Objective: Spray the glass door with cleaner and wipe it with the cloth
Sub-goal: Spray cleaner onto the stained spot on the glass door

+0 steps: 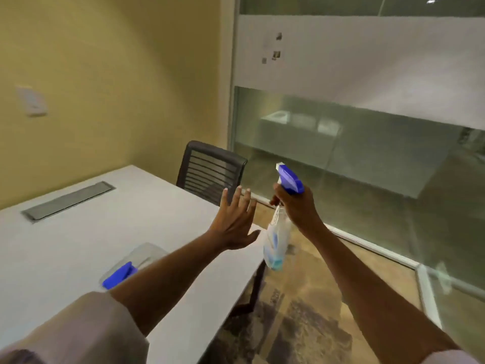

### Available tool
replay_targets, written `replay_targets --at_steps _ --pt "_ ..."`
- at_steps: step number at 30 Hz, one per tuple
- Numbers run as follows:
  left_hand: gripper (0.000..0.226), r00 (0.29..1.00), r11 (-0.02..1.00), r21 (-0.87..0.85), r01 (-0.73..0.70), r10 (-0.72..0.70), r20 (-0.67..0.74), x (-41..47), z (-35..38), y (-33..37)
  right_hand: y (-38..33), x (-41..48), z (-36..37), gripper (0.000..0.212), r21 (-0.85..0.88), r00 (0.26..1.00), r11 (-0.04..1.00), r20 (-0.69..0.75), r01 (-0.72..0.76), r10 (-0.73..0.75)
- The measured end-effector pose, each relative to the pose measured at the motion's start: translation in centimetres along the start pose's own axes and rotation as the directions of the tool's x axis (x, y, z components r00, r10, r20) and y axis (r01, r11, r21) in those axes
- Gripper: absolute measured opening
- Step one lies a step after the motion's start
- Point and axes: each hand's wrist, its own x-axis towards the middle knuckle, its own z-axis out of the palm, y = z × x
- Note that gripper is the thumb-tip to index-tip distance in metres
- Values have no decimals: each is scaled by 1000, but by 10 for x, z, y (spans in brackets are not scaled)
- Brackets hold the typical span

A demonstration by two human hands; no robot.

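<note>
Clear plastic spray bottle with blue trigger head (282,219) gripped at neck in right hand (298,206), held in air between white table edge (78,232) and tall glass door with frosted band (367,158), nozzle aimed left, not at glass. Left hand (233,222) empty, fingers spread, hovering over table.

Risks:
- mist onto table or black mesh chair (210,172) if triggered now
- no cloth in view, drips could run unwiped
- second blue-topped bottle (126,269) lying on table near left forearm, could be knocked

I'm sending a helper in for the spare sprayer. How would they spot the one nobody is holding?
Start at the white table. Near its front edge, beside the left forearm, a clear bottle lies on its side. Unlike the spray bottle upright in the right hand, it lies untouched.
</note>
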Motion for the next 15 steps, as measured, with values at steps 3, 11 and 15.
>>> replay_targets --at_steps 3,11,15 --pt "86 990 991 32 132 -134 53 -19 20 -33 17 23 47 21 52 978 998 206 32 -42" --pt "86 863 892 92 442 -451 227 -85 65 -91 54 56 159 26 155 831 987 554 -40 -53" --pt "87 801 848 138 511 -528 281 -115 89 -110 78 69 206 33 168 793 981 608 -95 -28"
